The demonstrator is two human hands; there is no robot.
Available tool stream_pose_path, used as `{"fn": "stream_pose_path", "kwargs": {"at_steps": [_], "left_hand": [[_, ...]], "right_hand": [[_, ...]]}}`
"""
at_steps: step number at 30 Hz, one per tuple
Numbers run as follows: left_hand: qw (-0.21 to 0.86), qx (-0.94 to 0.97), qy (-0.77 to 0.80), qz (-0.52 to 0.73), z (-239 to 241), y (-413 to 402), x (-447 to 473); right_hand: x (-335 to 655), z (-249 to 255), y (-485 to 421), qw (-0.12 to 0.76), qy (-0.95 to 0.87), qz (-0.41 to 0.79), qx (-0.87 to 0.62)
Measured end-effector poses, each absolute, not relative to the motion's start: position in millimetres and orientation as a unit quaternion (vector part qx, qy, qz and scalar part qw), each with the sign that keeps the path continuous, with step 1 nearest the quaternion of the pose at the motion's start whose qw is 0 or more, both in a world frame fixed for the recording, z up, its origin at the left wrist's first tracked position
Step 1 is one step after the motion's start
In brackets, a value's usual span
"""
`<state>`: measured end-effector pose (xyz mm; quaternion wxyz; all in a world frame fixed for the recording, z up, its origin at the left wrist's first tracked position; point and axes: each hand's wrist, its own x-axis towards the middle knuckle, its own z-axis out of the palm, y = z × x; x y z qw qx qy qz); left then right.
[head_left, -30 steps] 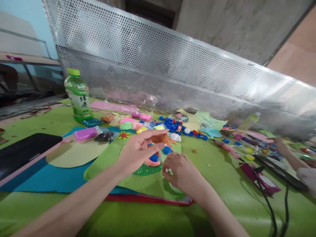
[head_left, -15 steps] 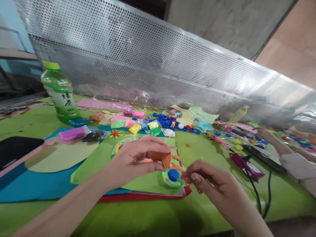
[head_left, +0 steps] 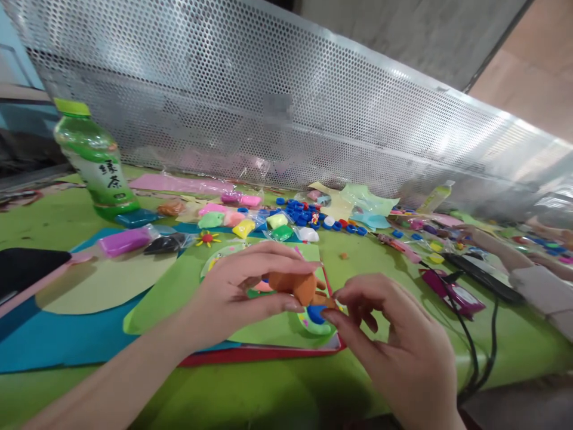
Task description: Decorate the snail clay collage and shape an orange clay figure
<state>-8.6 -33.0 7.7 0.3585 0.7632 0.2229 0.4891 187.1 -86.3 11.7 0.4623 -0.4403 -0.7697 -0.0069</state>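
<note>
My left hand [head_left: 239, 283] holds an orange clay figure [head_left: 305, 289] between thumb and fingers, above a light green paper sheet [head_left: 277, 327]. Thin orange limbs stick out of its right side. My right hand [head_left: 398, 334] has thumb and forefinger closed on the tip of one limb. Just beneath lies a blue round piece [head_left: 317, 314] on a pale green curved clay shape [head_left: 316, 327]. A decorated round clay piece [head_left: 215, 258] is partly hidden behind my left hand. Near it sits a small yellow sun shape with a red centre [head_left: 207, 239].
Bagged clay in several colours [head_left: 244, 228] and a heap of blue caps [head_left: 299, 212] lie farther back. A green tea bottle [head_left: 101, 173] stands left, by a black phone-like object [head_left: 31, 272]. Right are a magenta packet [head_left: 456, 295], black cables [head_left: 474, 364] and another person's arm [head_left: 496, 251].
My right hand has moved slightly left and up, its thumb and forefinger now around the orange limb. My left hand keeps its hold on the figure. The view has shifted a little.
</note>
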Motion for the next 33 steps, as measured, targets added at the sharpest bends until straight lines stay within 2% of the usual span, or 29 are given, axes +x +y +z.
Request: {"fn": "stream_pose_path", "kwargs": {"at_steps": [4,14,22,33], "left_hand": [[0.346,0.767,0.227,0.49,8.2,-32.2,-8.4],[0.366,0.757,0.242,0.485,11.6,-34.6,-8.2],[0.372,0.753,0.242,0.486,10.0,-34.7,-9.0],[0.336,0.768,0.222,0.498,10.2,-35.3,-9.0]], "right_hand": [[185.8,13.1,-86.1,0.492,-0.763,-0.048,-0.417],[184.5,17.6,-88.2,0.461,-0.786,-0.147,-0.384],[181.5,18.2,-87.2,0.465,-0.783,-0.12,-0.396],[177.9,19.3,-89.9,0.461,-0.773,-0.161,-0.405]]}}
